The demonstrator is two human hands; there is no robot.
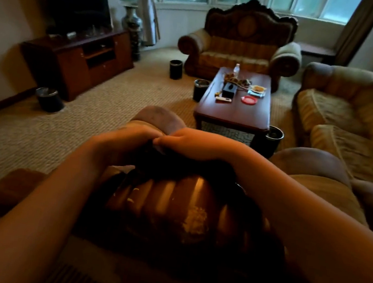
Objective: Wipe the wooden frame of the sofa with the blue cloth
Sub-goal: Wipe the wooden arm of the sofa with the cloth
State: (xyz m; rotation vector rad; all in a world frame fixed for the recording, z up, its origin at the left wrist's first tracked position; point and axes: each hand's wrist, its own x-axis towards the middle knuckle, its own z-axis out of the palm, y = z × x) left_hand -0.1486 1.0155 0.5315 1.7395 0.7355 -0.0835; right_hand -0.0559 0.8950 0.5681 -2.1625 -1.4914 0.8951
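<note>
soft cloth, hard carved crest

because the light is low, the blue cloth (154,158) reads only as a dark bunched mass under your two hands, at the top of the wooden frame (172,201) of the sofa right in front of you. your left hand (120,144) has its fingers curled down over the bundle, and your right hand (194,145) is curled over it from the other side, fingertips meeting the left at the middle; both look to be gripping the cloth, though the fabric itself is mostly hidden.

expect the cloth to be light and limp: it will fold, slide and ball up rather than hold a shape, so keep a wad of it in the palm and let a flat layer face the wood. the frame is glossy, ribbed and rigid, with shiny ridges and dark grooves between them. it looks slippery under fabric, and the grooves probably need a fingertip pushed in behind the cloth. pale flecks and a scuffed patch show on the ribs below your hands; whether these are dust or worn finish cannot be told, so go gently there.

the coffee worktop (232,112) and its clutter sit well apart.
</note>
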